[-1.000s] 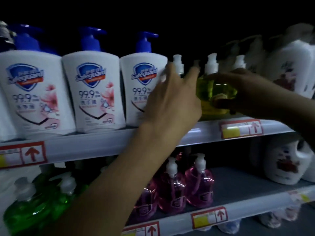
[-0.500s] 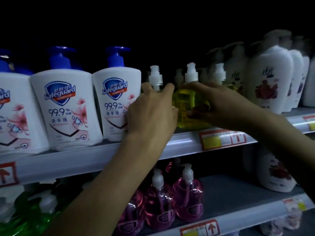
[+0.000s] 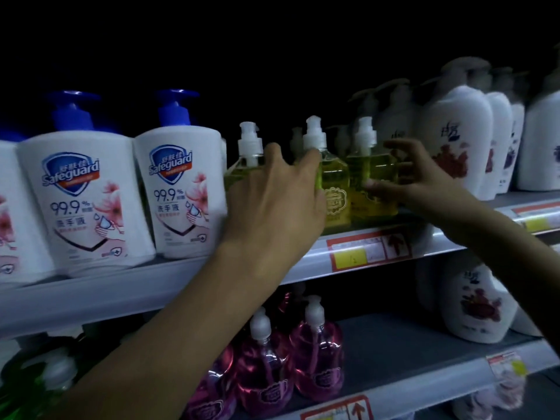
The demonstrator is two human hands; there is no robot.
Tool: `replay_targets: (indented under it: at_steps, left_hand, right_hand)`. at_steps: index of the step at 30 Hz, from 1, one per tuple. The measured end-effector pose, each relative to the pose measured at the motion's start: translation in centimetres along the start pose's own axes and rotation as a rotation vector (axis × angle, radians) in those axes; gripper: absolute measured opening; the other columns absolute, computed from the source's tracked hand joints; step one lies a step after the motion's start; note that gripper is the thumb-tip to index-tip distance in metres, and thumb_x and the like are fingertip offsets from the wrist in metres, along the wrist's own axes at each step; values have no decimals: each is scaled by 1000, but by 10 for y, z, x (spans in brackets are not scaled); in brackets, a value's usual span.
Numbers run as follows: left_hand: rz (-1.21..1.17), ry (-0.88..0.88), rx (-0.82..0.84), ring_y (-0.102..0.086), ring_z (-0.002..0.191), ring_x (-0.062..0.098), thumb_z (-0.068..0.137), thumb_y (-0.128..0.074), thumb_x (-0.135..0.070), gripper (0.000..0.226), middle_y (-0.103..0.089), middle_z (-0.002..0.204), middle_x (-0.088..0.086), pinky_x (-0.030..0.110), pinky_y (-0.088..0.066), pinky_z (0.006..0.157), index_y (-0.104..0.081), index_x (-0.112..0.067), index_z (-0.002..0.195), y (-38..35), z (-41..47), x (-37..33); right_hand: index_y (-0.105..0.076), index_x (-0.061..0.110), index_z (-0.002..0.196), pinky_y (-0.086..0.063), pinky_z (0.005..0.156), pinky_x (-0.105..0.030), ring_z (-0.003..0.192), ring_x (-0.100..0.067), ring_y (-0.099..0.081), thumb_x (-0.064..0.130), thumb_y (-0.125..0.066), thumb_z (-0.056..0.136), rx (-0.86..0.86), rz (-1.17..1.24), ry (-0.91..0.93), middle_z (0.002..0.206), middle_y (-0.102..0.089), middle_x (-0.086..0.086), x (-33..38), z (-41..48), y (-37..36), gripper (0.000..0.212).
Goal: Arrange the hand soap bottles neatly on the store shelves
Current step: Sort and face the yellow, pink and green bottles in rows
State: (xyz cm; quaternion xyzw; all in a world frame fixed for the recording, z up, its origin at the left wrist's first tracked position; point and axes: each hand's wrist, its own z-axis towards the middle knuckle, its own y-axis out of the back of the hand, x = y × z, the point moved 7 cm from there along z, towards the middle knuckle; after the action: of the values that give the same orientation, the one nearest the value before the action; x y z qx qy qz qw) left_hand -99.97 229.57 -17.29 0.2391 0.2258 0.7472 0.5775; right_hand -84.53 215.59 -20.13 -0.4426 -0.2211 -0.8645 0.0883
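I see white Safeguard bottles [image 3: 178,192] with blue pump heads, a blue shield logo and pink flower print at left. The yellow soap bottles [image 3: 335,189] are clear with white pumps. At right, white bottles [image 3: 454,140] carry dark red floral marks. Below sit pink bottles [image 3: 316,359] with white pumps and green ones [image 3: 18,398]. The shelf edge [image 3: 121,292] is pale grey, with red-and-yellow price tags [image 3: 368,250].

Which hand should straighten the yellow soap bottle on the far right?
Probably the right hand. Its fingers already curl around the rightmost yellow bottle, while the left hand covers the leftmost one.
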Motion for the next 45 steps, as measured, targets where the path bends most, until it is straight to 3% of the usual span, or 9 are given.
replay_targets:
  at_steps: [4, 15, 17, 20, 23, 25, 34, 42, 45]
  left_hand:
    - [-2, -36, 94, -58, 103, 33, 95, -43, -53, 65, -52, 127, 14, 31, -35, 66, -15, -36, 150, -21, 19, -7]
    - [-116, 2, 73, -59, 94, 29, 92, -45, -55, 64, -52, 121, 12, 29, -38, 63, -17, -38, 148, -33, 22, -13]
    - [-125, 11, 60, -59, 91, 28, 93, -44, -54, 64, -50, 123, 12, 29, -37, 61, -14, -39, 148, -34, 21, -14]
    - [-115, 30, 41, -60, 93, 29, 94, -40, -53, 63, -47, 130, 15, 28, -37, 61, -12, -39, 148, -35, 17, -15]
    - [-113, 39, 40, -61, 93, 29, 94, -39, -52, 62, -45, 132, 16, 28, -37, 61, -12, -39, 148, -36, 15, -16]
    - [-108, 46, 46, -61, 90, 28, 94, -39, -53, 62, -44, 133, 16, 27, -36, 59, -10, -40, 148, -37, 15, -16]
    - [-113, 66, 85, -62, 87, 27, 95, -38, -52, 62, -42, 137, 18, 26, -36, 56, -10, -40, 148, -39, 15, -15]
    - [-130, 75, 142, -62, 91, 28, 96, -37, -53, 63, -35, 143, 20, 27, -40, 60, -6, -39, 148, -40, 13, -15]
    - [-136, 78, 156, -62, 84, 28, 96, -38, -51, 61, -36, 141, 22, 28, -42, 59, -8, -38, 148, -41, 13, -15]
  right_hand:
    - [-31, 40, 139, -54, 90, -42, 113, -25, -57, 39, -74, 58, 117, -55, -13, 126, -52, 0, -4, 12, -1, 93]
    - [-40, 44, 133, -59, 71, -26, 101, -19, -66, 35, -69, 71, 265, 104, -21, 124, -57, -1, -8, 12, 11, 69]
    - [-41, 37, 137, -55, 70, -29, 101, -19, -65, 56, -57, 78, 193, 202, -75, 124, -56, 0, -8, 20, 17, 64]
    - [-48, 26, 135, -47, 73, -41, 102, -23, -61, 55, -38, 94, 15, 457, -254, 129, -57, -5, -20, 41, 23, 51]
    - [-57, 18, 114, -46, 68, -35, 74, -19, -71, 43, -35, 100, 105, 405, -327, 85, -74, -5, -26, 55, 5, 36]
    - [-57, 17, 97, -49, 58, -26, 60, -18, -66, 33, -35, 101, 146, 312, -338, 68, -66, -6, -29, 61, -4, 28]
    - [-51, 11, 81, -53, 51, -20, 56, -16, -60, 19, -34, 101, 204, 342, -348, 72, -53, -6, -26, 61, -7, 27]
    - [-55, 28, 119, -49, 75, -38, 99, -26, -63, 49, -39, 97, 82, 257, -250, 114, -63, -11, -4, 32, 14, 34]
    - [-45, 36, 131, -52, 77, -35, 101, -23, -64, 39, -65, 84, 94, 96, -47, 118, -61, -3, 8, 13, 18, 51]
